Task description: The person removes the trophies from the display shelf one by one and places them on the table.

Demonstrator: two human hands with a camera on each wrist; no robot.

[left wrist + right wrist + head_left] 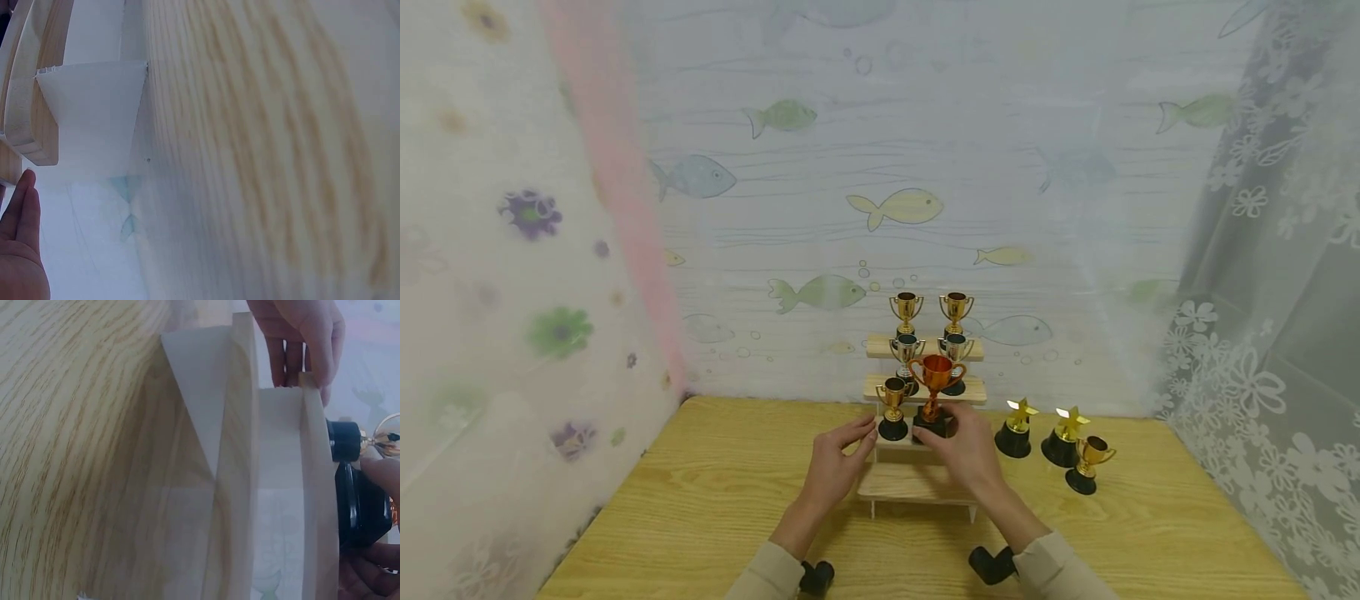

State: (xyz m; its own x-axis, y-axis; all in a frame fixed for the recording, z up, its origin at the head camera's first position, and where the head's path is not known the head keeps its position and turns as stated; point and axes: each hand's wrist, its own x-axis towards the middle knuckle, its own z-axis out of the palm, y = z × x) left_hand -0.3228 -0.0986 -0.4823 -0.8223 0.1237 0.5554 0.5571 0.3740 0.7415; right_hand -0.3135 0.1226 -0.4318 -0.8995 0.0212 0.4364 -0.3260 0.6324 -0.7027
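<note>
A copper-red trophy cup [937, 373] with a square black base [362, 503] stands on a tier of the wooden stepped stand [917, 483], just above its lowest step. My right hand [967, 448] pinches that base between thumb and fingers. Left of it on the same tier is a smaller gold trophy [893, 393] with a round black base. My left hand [835, 463] is at the tier's left end, fingers extended, fingertips right by the board edge. Silver trophies [907, 350] stand one tier up, partly hidden by the red cup, and gold trophies [906, 308] on the top tier.
On the table [737, 467] right of the stand are two gold star trophies [1017, 429] and a small gold cup [1082, 467]. Black angled objects [992, 565] show near both forearms. A fish-patterned curtain [827, 208] hangs behind the table.
</note>
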